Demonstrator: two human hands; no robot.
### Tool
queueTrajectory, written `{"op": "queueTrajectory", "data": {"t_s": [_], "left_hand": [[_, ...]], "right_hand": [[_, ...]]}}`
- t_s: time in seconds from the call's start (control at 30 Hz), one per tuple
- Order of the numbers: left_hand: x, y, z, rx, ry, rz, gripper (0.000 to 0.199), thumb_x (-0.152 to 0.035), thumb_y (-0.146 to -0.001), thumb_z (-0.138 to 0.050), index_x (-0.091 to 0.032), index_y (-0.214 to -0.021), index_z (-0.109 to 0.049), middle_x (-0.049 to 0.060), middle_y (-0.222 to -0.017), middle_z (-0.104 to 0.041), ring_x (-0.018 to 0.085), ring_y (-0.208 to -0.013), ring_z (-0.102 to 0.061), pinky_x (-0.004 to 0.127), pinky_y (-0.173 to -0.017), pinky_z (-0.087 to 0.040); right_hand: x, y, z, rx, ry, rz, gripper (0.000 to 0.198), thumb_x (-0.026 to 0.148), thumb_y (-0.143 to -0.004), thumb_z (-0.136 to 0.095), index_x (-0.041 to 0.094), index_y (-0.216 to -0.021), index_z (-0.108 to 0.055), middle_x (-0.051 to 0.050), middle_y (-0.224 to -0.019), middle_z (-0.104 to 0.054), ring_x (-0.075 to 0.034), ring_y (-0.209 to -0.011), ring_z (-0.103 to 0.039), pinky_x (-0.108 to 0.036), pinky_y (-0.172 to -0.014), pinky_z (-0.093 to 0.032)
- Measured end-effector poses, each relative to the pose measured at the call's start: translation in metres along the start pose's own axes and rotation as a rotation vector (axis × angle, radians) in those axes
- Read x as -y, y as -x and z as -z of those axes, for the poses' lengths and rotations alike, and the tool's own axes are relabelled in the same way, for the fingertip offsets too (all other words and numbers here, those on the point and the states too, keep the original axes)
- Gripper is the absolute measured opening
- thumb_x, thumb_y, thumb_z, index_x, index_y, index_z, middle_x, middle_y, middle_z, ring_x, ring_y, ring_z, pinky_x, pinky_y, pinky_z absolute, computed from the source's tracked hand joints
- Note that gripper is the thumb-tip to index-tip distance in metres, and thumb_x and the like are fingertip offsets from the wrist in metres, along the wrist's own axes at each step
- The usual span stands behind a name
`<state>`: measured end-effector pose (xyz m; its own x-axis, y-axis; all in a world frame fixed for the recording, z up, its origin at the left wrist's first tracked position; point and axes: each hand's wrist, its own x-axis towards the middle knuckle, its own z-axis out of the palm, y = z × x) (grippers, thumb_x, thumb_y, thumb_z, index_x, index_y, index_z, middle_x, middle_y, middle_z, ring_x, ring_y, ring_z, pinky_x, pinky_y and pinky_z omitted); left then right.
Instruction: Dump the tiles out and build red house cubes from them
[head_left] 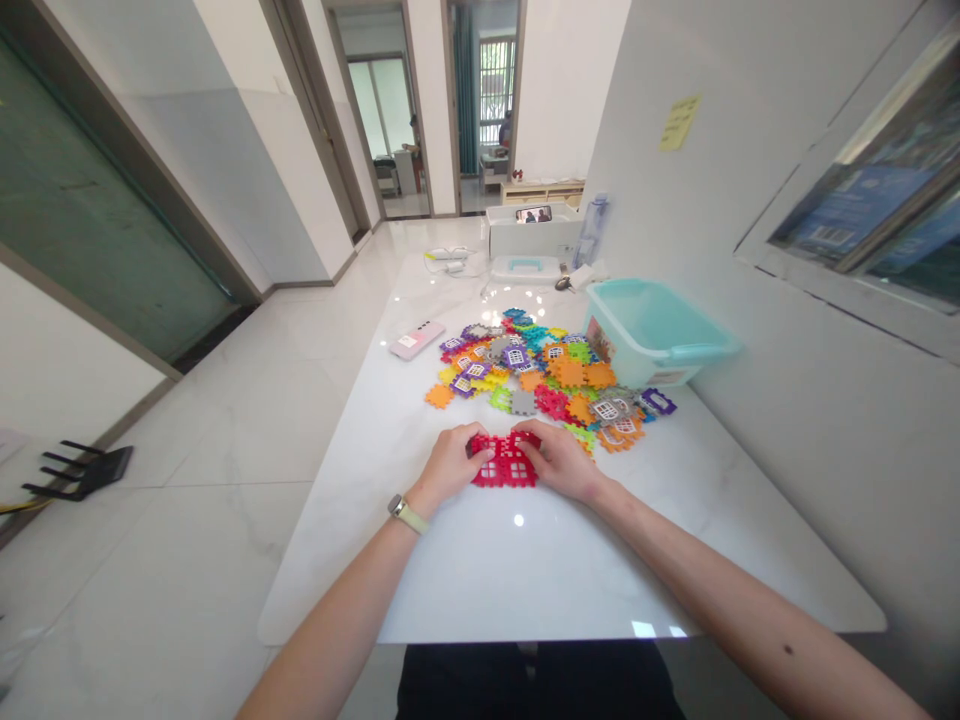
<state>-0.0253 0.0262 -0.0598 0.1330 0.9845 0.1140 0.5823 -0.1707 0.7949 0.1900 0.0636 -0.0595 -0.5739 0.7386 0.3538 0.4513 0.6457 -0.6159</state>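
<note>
Between my two hands is a group of red interlocking plastic tiles (506, 472) with window-like openings, low over the white table or resting on it. My left hand (452, 462) pinches the left side, its thumb on the near face. On the right side, my right hand (562, 460) grips the tiles the same way, thumb in front and fingers behind. Part of the tiles' far edge is hidden by my fingers. Just beyond lies a loose pile of coloured interlocking tiles (570, 373) in orange, purple, yellow, green, grey, red and blue.
A turquoise plastic bin (652, 350) stands right of the pile, near the wall. A pink phone (417, 340) lies at the left edge of the white table (360, 540). Farther back are a white box (532, 235), a white case (525, 270), a clear bottle (592, 230) and cables (454, 265).
</note>
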Motion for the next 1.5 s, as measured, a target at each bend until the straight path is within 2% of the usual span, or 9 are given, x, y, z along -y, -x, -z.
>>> {"op": "queueTrajectory", "data": {"t_s": [1.1,1.27,1.37,1.5], "left_hand": [[-0.0009,0.0007,0.0018,0.005,-0.035,-0.023,0.001,-0.019,-0.078,-0.062,-0.018,-0.079,-0.061,-0.004,-0.070,-0.062,0.013,-0.067,-0.055,0.023,-0.066,-0.039],[-0.0009,0.0011,0.0019,0.005,0.009,-0.011,0.004,-0.019,-0.078,-0.062,-0.018,-0.081,-0.060,-0.004,-0.069,-0.060,0.012,-0.066,-0.054,0.023,-0.065,-0.039],[-0.0006,0.0008,0.0033,0.002,0.064,-0.011,0.012,-0.018,-0.078,-0.062,-0.019,-0.090,-0.060,-0.004,-0.074,-0.063,0.013,-0.068,-0.056,0.023,-0.066,-0.040],[0.0047,-0.0018,0.0062,0.001,0.177,0.030,0.021,-0.019,-0.077,-0.064,-0.020,-0.098,-0.060,-0.002,-0.080,-0.064,0.013,-0.071,-0.057,0.023,-0.068,-0.042]], "right_hand": [[-0.0030,-0.0014,0.0004,0.044,-0.067,-0.037,0.015,0.019,-0.091,-0.050,0.022,-0.101,-0.061,-0.005,-0.097,-0.071,-0.019,-0.085,-0.067,-0.031,-0.075,-0.050],[-0.0014,-0.0013,0.0013,0.002,-0.104,-0.073,0.011,0.023,-0.091,-0.053,0.022,-0.100,-0.059,-0.003,-0.087,-0.070,-0.018,-0.075,-0.064,-0.031,-0.067,-0.049],[0.0003,-0.0019,0.0017,-0.050,-0.153,-0.150,0.019,0.029,-0.089,-0.056,0.022,-0.107,-0.057,-0.002,-0.080,-0.067,-0.017,-0.067,-0.060,-0.028,-0.059,-0.046],[-0.0044,-0.0039,0.0024,-0.183,-0.361,-0.273,0.028,0.034,-0.088,-0.058,0.023,-0.113,-0.052,0.000,-0.078,-0.063,-0.016,-0.065,-0.058,-0.028,-0.059,-0.048]]}}
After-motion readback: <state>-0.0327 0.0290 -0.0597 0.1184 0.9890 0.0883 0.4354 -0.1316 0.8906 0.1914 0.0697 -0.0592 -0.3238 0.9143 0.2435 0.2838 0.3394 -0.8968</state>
